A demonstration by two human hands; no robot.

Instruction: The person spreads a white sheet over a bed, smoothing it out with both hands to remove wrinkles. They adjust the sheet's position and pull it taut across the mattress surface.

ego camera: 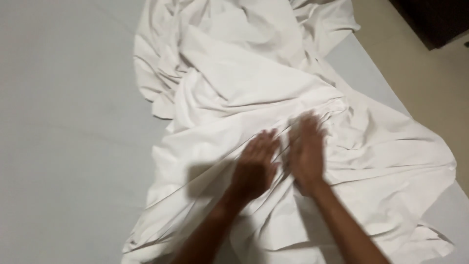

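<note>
A pale grey mattress surface [68, 132] is seen spread across the nine o'clock half of the view, with a narrow strip of it shown again toward two o'clock. A beige floor [420, 73] is seen at two to three o'clock. A dark piece of furniture [435, 19] is cut off at the one o'clock corner.

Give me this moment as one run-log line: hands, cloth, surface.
left hand: flat on white sheet | right hand: flat on sheet, blurred | sheet: crumpled | mattress: pale grey, sheet on it
</note>
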